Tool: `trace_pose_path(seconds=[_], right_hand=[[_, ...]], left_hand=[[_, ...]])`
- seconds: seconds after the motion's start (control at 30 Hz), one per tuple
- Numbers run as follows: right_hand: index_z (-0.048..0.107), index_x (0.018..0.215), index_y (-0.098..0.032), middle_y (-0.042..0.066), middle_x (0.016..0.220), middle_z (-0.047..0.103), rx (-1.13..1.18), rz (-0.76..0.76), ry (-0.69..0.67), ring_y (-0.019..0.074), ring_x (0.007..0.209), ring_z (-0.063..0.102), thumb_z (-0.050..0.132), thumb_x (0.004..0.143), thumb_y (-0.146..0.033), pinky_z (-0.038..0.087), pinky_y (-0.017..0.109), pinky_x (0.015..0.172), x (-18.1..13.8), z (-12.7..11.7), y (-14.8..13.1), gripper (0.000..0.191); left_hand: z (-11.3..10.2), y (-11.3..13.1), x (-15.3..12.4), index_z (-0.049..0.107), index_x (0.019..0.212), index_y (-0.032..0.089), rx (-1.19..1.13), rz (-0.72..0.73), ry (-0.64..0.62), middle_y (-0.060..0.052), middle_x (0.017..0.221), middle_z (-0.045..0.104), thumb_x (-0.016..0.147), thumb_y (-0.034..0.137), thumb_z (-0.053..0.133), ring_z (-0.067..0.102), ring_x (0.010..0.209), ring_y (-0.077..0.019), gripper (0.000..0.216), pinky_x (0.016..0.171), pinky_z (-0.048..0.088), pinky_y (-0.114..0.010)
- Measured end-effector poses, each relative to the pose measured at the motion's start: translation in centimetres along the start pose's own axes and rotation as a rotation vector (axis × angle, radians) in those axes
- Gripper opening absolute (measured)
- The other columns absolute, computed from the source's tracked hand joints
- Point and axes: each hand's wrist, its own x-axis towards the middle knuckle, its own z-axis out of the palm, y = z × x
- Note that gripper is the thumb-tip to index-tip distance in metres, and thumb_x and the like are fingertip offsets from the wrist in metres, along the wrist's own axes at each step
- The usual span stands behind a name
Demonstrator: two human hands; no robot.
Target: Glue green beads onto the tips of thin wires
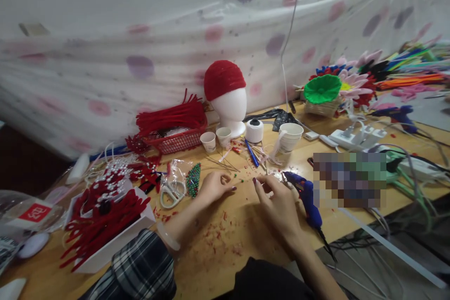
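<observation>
My left hand (215, 188) rests low over the table with its fingers loosely curled and the thumb apart from them. I see nothing held in it. Two small green beads (239, 178) are just beyond its fingertips. Opposite, my right hand (277, 198) has its thumb spread from its bent fingers, and no held thing shows. A blue hot glue gun (308, 199) lies close along its right side. Left of my left hand are white-handled scissors (173, 194) and a triangular heap of colourful beads or bead-headed pins (193, 180).
A foam head (230, 105) in a red cap stands behind a red basket (176, 139) of red stems, paper cups (290, 137) and a thread spool (254, 131). A white box (105, 248) holds red pieces. Right are a power strip (355, 139), cables and craft flowers (322, 89). Red scraps litter the tabletop.
</observation>
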Motion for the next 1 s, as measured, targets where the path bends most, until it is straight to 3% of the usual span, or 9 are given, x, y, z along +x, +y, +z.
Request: trace_pose_path(seconds=[0.2,0.4,0.57,0.67,1.0], right_hand=[[0.061,0.080,-0.021,0.000,0.072,0.061,0.014,-0.005,0.016,0.0153,0.065,0.054,0.052,0.090,-0.030,0.040,0.026,0.061,-0.2,0.3,0.7,0.016],[0.056,0.082,-0.022,0.002,0.076,0.062,0.092,0.075,0.023,0.0175,0.070,0.057,0.043,0.095,-0.036,0.042,0.028,0.064,-0.3,0.8,1.3,0.024],[0.050,0.074,-0.022,0.001,0.070,0.058,0.148,0.119,0.021,0.0172,0.067,0.057,0.037,0.097,-0.042,0.043,0.029,0.063,-0.3,0.9,1.6,0.034],[0.052,0.075,-0.021,0.001,0.070,0.059,0.140,0.096,0.017,0.0166,0.066,0.058,0.039,0.096,-0.042,0.043,0.028,0.062,-0.4,0.8,1.5,0.032],[0.053,0.072,-0.020,0.001,0.067,0.060,0.064,0.040,0.011,0.0162,0.063,0.058,0.041,0.096,-0.038,0.043,0.027,0.061,-0.4,0.6,1.1,0.032]], left_hand=[[-2.2,0.3,0.2,0.073,0.084,0.016,0.226,0.096,-0.001,-0.005,0.079,0.074,0.074,0.034,0.070,0.067,0.073,-0.0183,0.020,0.063,0.046,-0.024],[-5.4,0.3,2.0,0.066,0.103,0.016,0.587,0.198,0.065,-0.010,0.107,0.066,0.088,0.017,0.054,0.062,0.100,-0.0225,0.019,0.085,0.048,-0.035],[-5.4,-0.2,3.3,0.059,0.112,0.016,0.834,0.252,-0.020,-0.008,0.114,0.061,0.090,0.032,0.057,0.061,0.098,-0.0205,0.027,0.084,0.052,-0.042],[-5.3,-0.5,3.9,0.057,0.116,0.016,0.920,0.276,-0.058,-0.009,0.117,0.060,0.090,0.032,0.057,0.061,0.099,-0.0213,0.030,0.084,0.052,-0.043],[-6.1,-0.5,4.2,0.057,0.115,0.017,0.976,0.272,-0.091,-0.008,0.116,0.060,0.090,0.032,0.056,0.061,0.098,-0.0210,0.030,0.083,0.053,-0.042]])
